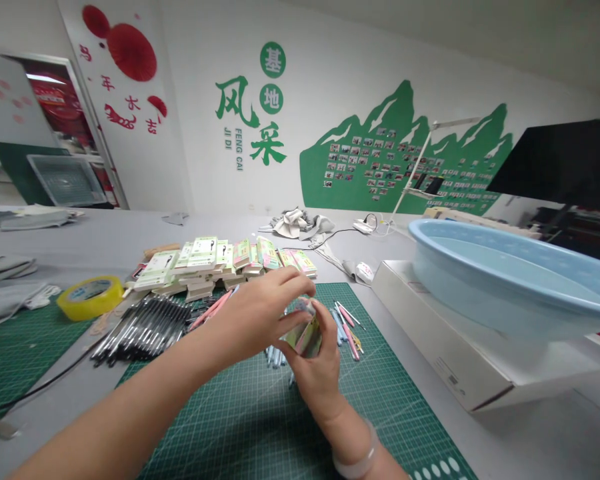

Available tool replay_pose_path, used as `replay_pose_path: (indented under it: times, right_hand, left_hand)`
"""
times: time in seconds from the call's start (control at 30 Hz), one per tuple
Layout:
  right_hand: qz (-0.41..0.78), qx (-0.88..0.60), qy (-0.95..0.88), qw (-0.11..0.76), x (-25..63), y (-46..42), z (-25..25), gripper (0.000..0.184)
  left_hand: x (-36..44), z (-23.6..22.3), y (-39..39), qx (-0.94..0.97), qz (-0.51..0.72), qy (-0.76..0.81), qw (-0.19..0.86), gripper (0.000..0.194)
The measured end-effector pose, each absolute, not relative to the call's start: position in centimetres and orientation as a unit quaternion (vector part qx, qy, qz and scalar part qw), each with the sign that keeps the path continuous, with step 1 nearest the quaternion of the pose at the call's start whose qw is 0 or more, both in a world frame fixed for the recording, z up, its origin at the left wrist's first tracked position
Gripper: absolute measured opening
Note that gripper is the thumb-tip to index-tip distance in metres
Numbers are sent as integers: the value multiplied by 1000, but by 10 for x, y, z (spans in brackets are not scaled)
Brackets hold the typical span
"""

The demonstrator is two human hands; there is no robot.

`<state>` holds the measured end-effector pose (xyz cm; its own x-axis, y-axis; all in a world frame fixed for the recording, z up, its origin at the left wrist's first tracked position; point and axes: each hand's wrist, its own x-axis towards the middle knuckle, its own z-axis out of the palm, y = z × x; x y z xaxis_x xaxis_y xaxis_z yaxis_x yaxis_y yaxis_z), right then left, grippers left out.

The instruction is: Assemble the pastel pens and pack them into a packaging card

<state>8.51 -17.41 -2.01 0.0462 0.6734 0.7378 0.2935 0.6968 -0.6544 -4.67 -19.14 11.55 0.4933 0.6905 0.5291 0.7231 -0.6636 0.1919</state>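
Observation:
Above the green cutting mat point(260, 420), a small printed packet point(305, 333) in green, yellow and pink is held up between my two hands. My right hand point(320, 373) wraps round it from below and the right side, a pale band on the wrist. From the left and above, my left hand point(260, 307) closes on its upper end, fingers bent over the top. The hands cover much of the packet, so its exact kind does not show. Beneath and behind them lie light blue pens point(276, 357) and pink pens point(349, 333).
Stacked small printed boxes point(200, 257) lie behind the mat. Black pens point(145, 330) are bunched at left, beside a yellow tape roll point(91, 298). On the right, a blue basin point(480, 287) rests on a white carton point(445, 353). Grey cloths point(300, 223) lie farther back.

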Motion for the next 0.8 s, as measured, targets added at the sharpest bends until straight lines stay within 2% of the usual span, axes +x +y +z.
replay_pose_path:
  times: [0.17,0.27,0.43,0.57,0.7,0.8]
  right_hand:
    - [177,-351,-671,628,84,-166,-5,76]
    - [195,-350,-665,630,84,-162,3,75]
    - [215,-352,-641,647,88,-152,19,86]
    - [208,-362,-634,651,88,-141,24,85]
    - [198,-380,-642,636,85,-134,19,82]
    - [215,-383,-645,625,89,-126,15,79]
  left_hand:
    - [-43,101,-172,-825,-381,-417,-2,4]
    - [-39,96,-158,-832,-379,-404,26,6]
    - [-39,99,-149,-845,-374,-381,3,13]
    - [-42,98,-150,-779,-447,-423,-116,32]
    - [-45,86,-144,-726,-447,-446,-272,44]
    - [-44,74,-135,-696,-453,-450,-329,52]
